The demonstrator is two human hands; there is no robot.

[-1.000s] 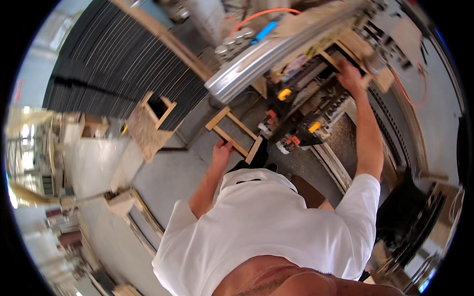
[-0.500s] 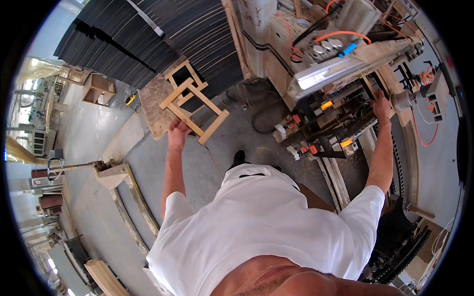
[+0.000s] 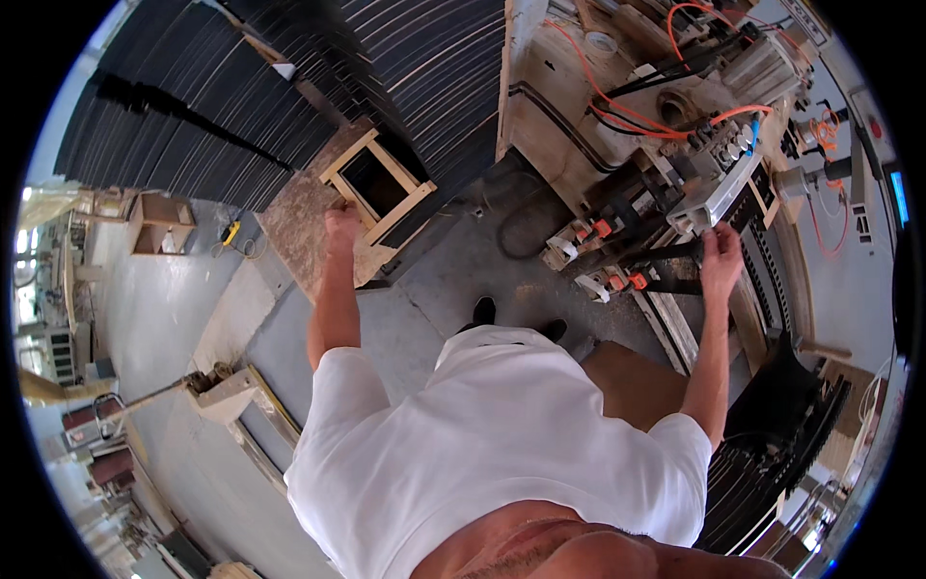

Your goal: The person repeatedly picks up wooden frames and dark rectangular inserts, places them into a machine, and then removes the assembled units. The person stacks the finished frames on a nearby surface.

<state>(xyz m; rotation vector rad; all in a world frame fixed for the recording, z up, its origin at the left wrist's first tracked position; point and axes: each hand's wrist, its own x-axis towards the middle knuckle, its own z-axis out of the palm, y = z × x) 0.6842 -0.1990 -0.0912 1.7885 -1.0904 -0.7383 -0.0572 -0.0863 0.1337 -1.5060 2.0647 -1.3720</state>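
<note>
Frame (image 3: pixel 400 212) of pale wood is lying at 11 o'clock, its rails bordering a dark rectangular opening; we are reading 12 o'clock as the top of the view. Speckled board (image 3: pixel 289 217) is showing on the frame's 9 o'clock side.

We are positioning our left hand (image 3: pixel 340 224) at 10 o'clock. Its bent fingers are resting at the frame's 9 o'clock rail; we cannot tell whether they are pinching it.

We are holding our right hand (image 3: pixel 721 262) at 3 o'clock, its fingers bent and grouped just beside the end of a metal beam (image 3: pixel 725 193). We cannot tell whether the fingertips are touching the beam or pinching anything. An orange fitting (image 3: pixel 638 281) is sitting inboard of this hand, and an orange hose (image 3: pixel 741 110) is curving at 2 o'clock.

Dark panels (image 3: pixel 203 106) are standing stacked at 10 o'clock. A brown sheet (image 3: pixel 632 386) is lying at 4 o'clock. We are standing with dark shoes (image 3: pixel 484 310) near the dial centre.
</note>
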